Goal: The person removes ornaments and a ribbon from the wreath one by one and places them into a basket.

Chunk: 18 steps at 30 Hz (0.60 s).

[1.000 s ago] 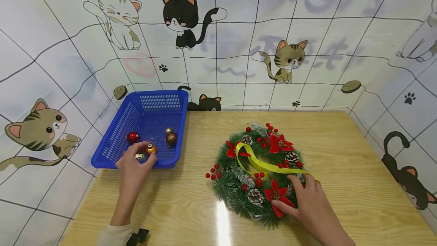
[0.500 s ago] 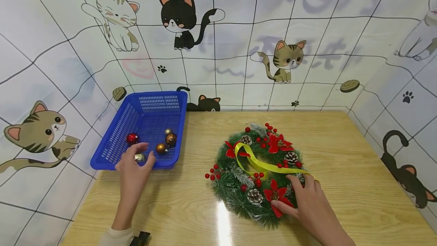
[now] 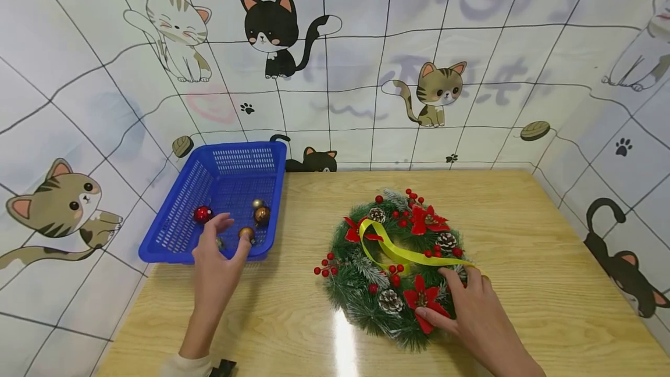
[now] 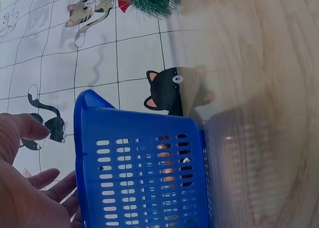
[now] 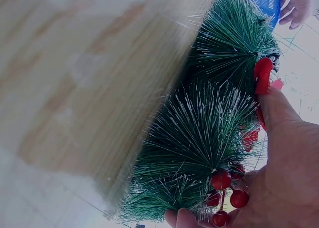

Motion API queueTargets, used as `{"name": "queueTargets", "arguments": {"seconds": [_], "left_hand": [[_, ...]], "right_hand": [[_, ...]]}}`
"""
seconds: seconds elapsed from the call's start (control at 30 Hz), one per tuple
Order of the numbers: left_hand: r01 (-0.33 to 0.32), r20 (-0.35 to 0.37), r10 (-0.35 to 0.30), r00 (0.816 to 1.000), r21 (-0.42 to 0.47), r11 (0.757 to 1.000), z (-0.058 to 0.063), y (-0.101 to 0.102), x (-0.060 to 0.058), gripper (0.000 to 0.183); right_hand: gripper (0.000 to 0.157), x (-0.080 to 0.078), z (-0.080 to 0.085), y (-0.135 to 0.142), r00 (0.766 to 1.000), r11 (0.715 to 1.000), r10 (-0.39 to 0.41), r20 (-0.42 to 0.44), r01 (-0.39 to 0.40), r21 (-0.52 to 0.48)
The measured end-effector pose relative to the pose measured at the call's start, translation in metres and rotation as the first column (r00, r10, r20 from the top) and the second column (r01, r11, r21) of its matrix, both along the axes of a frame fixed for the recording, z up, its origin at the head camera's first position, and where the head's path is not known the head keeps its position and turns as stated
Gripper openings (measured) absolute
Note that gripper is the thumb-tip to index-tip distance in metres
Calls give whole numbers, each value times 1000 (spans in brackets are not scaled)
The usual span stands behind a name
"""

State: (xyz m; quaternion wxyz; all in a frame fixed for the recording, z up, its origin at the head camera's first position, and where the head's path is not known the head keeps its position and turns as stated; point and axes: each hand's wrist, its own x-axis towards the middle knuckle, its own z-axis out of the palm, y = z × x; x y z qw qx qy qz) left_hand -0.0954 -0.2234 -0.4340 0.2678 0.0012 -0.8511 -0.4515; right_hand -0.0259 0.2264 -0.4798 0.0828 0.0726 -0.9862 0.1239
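My left hand (image 3: pixel 217 266) hangs over the front of a blue plastic basket (image 3: pixel 164 255), thumb and fingers spread apart. In the head view its thumb overlaps an orange-gold bauble (image 3: pixel 246 231). A pale gold bauble (image 3: pixel 220 243) is partly hidden behind that hand. Also in the basket are a red bauble (image 3: pixel 201 214), a bronze bauble (image 3: pixel 261 216) and a small gold one (image 3: pixel 257 204). My right hand (image 3: pixel 478 313) grips the right edge of a green Christmas wreath (image 3: pixel 361 301), thumb on a red poinsettia (image 3: pixel 420 295). A yellow ribbon (image 3: pixel 413 256) runs across the wreath to that hand.
Pinecones (image 3: pixel 390 301) and red berries (image 3: pixel 327 265) stud the wreath. The wooden table (image 3: pixel 293 319) is backed by a white sheet (image 3: pixel 361 63) printed with cartoon cats. In the left wrist view, the basket's slotted wall (image 4: pixel 187 126) stands close beside the hand.
The left hand has let go of the orange-gold bauble, which now lies in the basket near the bronze one. That hand has then shifted slightly right. The right hand keeps its hold.
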Motion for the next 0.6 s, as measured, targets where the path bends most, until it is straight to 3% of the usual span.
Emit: {"name": "queueTargets", "arguments": {"seconds": [0.6], "left_hand": [[138, -105, -141, 984, -35, 990, -10, 36, -5, 37]], "right_hand": [[91, -1, 0, 2, 1000, 1000, 11, 0, -11, -16]]}}
